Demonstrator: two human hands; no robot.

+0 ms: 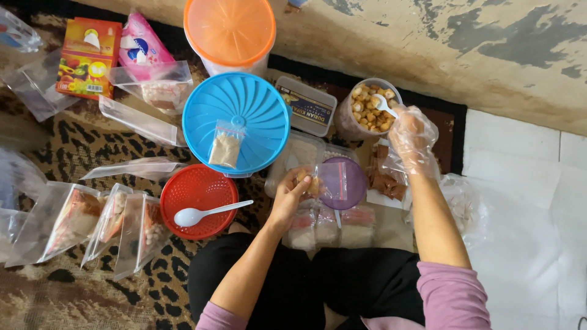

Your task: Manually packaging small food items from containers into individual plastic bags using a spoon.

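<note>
On the leopard-print mat (73,153) in front of our crossed legs, we are partway through filling small clear bags with snack pieces. Our left hand (292,194) is curled around the mouth of a small plastic bag (327,182), thumb and fingers pinching it open, with a few tan pieces already showing inside near the fingertips. Our right hand (413,135), covered by a thin clear glove, is closed on a white spoon (384,104) that dips into the tub of golden puffed pieces (367,110) just beyond it. Already done, as far as we can judge, are the filled bags lying in a row (330,225) right below the left hand and the larger packed pouches (92,223) lined up at the left edge; the tub looks well stocked, so we judge plenty is left to portion. A second white spoon (208,212) rests unused on the red lid (197,200), and a small bag of powder (225,146) sits on the blue lid (237,122). We cannot tell how full the held bag is, since its purple-tinted film blurs into a round container behind it; the glove hides the right fingers' exact grip, and the contents under the lids stay unseen.
</note>
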